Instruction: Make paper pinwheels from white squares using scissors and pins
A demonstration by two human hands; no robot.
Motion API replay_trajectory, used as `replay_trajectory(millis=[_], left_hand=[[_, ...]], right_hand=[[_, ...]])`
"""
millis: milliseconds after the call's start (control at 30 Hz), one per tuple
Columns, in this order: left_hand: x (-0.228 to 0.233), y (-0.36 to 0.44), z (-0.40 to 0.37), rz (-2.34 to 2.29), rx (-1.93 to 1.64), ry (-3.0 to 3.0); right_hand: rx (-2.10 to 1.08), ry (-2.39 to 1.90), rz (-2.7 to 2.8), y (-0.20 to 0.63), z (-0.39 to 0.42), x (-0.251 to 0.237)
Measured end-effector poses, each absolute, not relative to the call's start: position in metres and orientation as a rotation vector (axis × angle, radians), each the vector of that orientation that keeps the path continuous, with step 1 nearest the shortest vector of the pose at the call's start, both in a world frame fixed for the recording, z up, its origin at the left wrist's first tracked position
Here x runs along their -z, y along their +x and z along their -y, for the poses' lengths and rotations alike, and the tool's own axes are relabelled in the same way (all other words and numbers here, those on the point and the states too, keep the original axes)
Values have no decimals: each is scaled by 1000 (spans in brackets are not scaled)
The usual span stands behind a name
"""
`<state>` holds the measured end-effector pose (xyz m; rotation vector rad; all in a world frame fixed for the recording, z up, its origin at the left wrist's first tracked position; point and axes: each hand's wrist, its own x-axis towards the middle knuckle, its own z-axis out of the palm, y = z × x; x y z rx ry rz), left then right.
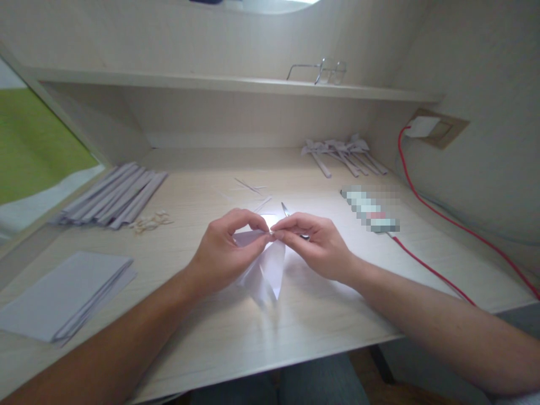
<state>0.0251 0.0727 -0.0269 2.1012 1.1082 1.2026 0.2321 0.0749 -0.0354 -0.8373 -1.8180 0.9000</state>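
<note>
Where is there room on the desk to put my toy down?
Bare desk shows between the right hand and the red cable, and mid-desk behind the hands, before the folded paper pieces. The left side is crowded: paper strips and stacked sheets. Both hands pinch the white paper at centre.

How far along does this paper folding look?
Done: a small cluster of finished folded pieces lies at the desk's far right. In hand: the left hand and right hand pinch one white paper piece. Left: folded strips and flat sheets wait on the left.
</note>
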Motion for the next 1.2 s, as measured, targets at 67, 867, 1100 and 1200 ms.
replay_trajectory(millis=[67,867,1100,1200], left_hand=[[27,25,-74,-1106,-1250,2162],[41,14,-95,-1479,-1156,2202],[61,4,-119,-1483,-998,1817],[59,6,-117,-1335,-962,1709]], right_hand=[[-938,-829,1806,232,-75,35],[-1025,-907,1785,237,-84,48],[-980,-871,1762,237,-82,46],[-910,-815,1808,238,-79,43]])
